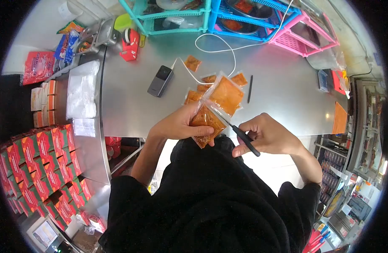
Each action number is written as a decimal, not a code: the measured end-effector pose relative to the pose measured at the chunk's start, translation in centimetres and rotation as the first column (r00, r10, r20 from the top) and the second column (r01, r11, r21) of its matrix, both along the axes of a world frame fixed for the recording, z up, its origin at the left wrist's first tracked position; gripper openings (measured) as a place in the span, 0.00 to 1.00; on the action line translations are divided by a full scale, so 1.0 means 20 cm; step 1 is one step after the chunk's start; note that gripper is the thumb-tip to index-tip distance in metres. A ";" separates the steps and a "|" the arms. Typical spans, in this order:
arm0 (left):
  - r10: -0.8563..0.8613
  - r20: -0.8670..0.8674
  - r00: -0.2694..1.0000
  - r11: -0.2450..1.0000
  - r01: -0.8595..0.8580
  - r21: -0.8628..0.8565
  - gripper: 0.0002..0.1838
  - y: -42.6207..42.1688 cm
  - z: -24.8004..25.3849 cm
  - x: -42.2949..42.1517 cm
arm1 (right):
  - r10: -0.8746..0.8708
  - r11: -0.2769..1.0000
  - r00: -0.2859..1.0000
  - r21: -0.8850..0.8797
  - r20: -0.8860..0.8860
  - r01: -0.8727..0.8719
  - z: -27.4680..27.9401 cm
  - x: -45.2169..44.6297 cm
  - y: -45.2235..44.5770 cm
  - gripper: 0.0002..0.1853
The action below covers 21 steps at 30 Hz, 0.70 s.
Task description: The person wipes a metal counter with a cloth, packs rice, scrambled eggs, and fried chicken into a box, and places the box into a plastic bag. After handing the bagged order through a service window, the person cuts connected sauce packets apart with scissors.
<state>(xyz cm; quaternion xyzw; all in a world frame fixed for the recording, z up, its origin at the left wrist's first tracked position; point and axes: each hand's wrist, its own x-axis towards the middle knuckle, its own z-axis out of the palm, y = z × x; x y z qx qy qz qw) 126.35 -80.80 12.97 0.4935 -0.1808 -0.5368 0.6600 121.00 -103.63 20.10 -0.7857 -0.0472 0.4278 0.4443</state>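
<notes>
My left hand (187, 122) grips a clear packet of orange-brown filling (208, 119) near the table's front edge. Another, larger orange packet (226, 95) extends up from it, seemingly in the same plastic. My right hand (261, 135) holds black-handled scissors (245, 140), their blades lying along the plastic between the two packets. Behind them on the metal table (286, 92) lie smaller orange packets, one (192, 63) apart from the others and one (239, 79) beside the large packet. How far the scissor blades are parted cannot be made out.
A dark power bank (161, 81) with a white cable (234, 57) lies left of the packets, a black pen (250, 89) right. Teal (175, 30), blue and pink racks stand behind. Plastic bags (82, 90) and stacked red boxes (42, 168) are at the left.
</notes>
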 end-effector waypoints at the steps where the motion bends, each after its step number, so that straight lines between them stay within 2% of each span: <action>1: -0.040 -0.049 0.998 0.999 0.041 0.024 0.28 -0.01 0.03 0.01 | 0.005 1.000 1.000 0.010 0.028 -0.005 0.00 0.01 0.01 0.23; 2: -0.080 -0.099 0.992 0.995 0.085 0.046 0.29 -0.01 0.05 0.02 | 0.008 1.000 0.998 0.021 0.056 -0.009 -0.01 0.01 0.02 0.22; 4: -0.046 0.006 0.999 0.997 0.045 0.057 0.30 -0.03 -0.02 0.00 | -0.015 0.998 0.997 0.061 0.076 0.010 -0.03 0.01 0.04 0.21; 6: -0.011 0.036 0.999 0.998 0.009 0.064 0.31 -0.03 -0.05 0.00 | -0.059 0.991 0.996 0.120 0.064 0.051 -0.07 0.01 0.06 0.21; 7: 0.005 0.008 1.000 0.998 -0.005 0.067 0.32 -0.03 -0.04 0.00 | -0.083 0.992 0.996 0.095 -0.020 0.084 -0.03 0.03 0.06 0.20; 10: 0.027 0.018 0.999 1.000 -0.027 -0.011 0.28 -0.03 -0.05 0.00 | -0.056 0.997 0.998 0.056 -0.036 0.058 -0.03 0.05 0.07 0.20; 13: 0.030 0.078 0.996 0.997 -0.024 -0.072 0.26 -0.04 -0.06 0.00 | -0.120 0.984 0.992 0.139 0.046 0.113 -0.09 0.03 0.07 0.19; 16: 0.050 0.016 0.999 0.997 -0.049 -0.057 0.33 -0.04 -0.05 0.00 | -0.110 0.988 0.994 0.109 0.010 0.108 -0.08 0.05 0.07 0.16; 20: 0.048 -0.005 0.999 0.997 -0.048 -0.057 0.38 -0.06 0.01 0.02 | -0.167 0.963 0.983 0.224 0.072 0.147 -0.07 0.07 0.08 0.13; 21: 0.002 -0.023 1.000 0.999 -0.003 -0.042 0.38 -0.06 0.00 0.02 | -0.165 0.962 0.981 0.236 0.099 0.138 -0.09 0.07 0.08 0.13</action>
